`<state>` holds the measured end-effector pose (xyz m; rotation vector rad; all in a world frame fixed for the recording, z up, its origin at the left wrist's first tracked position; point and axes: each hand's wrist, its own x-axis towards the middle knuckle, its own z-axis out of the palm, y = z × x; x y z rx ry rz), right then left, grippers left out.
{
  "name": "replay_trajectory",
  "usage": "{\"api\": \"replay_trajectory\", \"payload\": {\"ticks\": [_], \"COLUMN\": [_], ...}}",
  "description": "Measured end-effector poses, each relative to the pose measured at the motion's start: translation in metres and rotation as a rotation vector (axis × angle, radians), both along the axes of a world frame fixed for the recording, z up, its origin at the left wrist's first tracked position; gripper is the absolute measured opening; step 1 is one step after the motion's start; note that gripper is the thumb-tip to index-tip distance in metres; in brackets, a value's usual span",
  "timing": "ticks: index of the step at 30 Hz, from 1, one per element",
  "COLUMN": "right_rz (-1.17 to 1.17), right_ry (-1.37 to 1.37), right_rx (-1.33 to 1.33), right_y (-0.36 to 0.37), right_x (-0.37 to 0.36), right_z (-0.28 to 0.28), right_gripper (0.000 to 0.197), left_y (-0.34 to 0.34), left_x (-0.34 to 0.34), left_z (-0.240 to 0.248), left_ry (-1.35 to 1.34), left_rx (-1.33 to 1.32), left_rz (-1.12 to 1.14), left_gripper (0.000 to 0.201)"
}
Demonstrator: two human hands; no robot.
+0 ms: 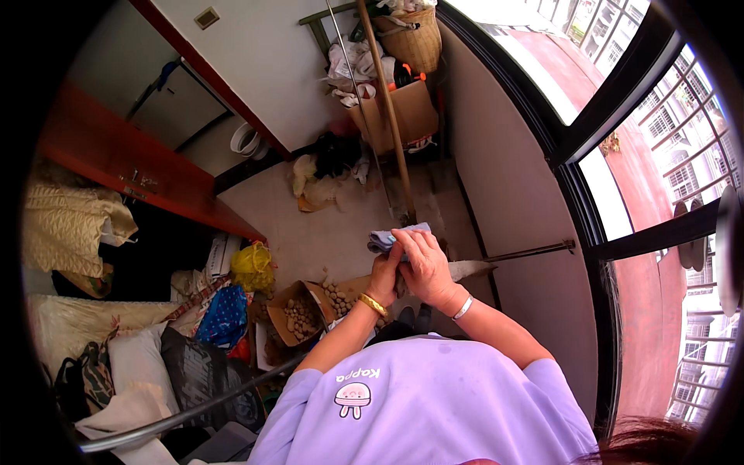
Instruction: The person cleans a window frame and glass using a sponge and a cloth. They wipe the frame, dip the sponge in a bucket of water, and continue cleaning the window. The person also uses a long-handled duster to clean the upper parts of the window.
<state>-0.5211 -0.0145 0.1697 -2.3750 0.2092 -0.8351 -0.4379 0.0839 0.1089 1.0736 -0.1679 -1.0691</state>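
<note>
My left hand (384, 277) and my right hand (428, 267) meet in front of my chest. Between them is a small folded cloth (381, 241), greyish lavender in colour. My left hand is closed around its near side, partly hidden by the right. The fingers of my right hand lie bent over the cloth from above. A pale greyish-white piece (468, 270) shows just right of my right wrist; what it is, I cannot tell.
A wooden pole (385, 101) and a thin metal rod stand beyond my hands. Behind them are a cardboard box (407, 116) and a wicker basket (415, 43). Potatoes-like round items fill an open carton (298, 314) at lower left. Windows line the right; a metal rail (531, 252) juts from that wall.
</note>
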Motion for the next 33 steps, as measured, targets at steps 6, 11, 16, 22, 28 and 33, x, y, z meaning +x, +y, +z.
{"api": "replay_trajectory", "payload": {"ticks": [6,11,16,22,28,33], "right_rz": [0.117,-0.102,-0.41,-0.376,-0.452,-0.653], "right_ry": [0.082,0.323,1.21,1.771,1.628,1.526], "right_rx": [0.101,-0.011,-0.276,-0.011,0.15,0.073], "right_y": [-0.024,-0.115,-0.226,-0.258,-0.233,-0.181], "right_x": [0.027,0.0,-0.102,-0.158,-0.169,-0.149], "right_z": [0.006,-0.026,-0.168,-0.25,-0.252,-0.139], "right_gripper": [0.064,0.051,0.025,0.025,0.024,0.02], "left_y": [-0.023,-0.026,-0.03,-0.046,-0.09,-0.137], "left_x": [0.043,0.099,0.16,0.206,0.255,0.295], "left_z": [0.004,-0.009,0.015,0.036,0.029,0.014], "left_ry": [0.159,0.01,-0.037,-0.066,-0.11,-0.058], "left_rx": [0.015,0.053,0.11,0.085,0.065,0.074], "left_rz": [0.1,0.221,0.394,0.514,0.427,0.252], "left_gripper": [0.045,0.041,0.042,0.04,0.046,0.043]}}
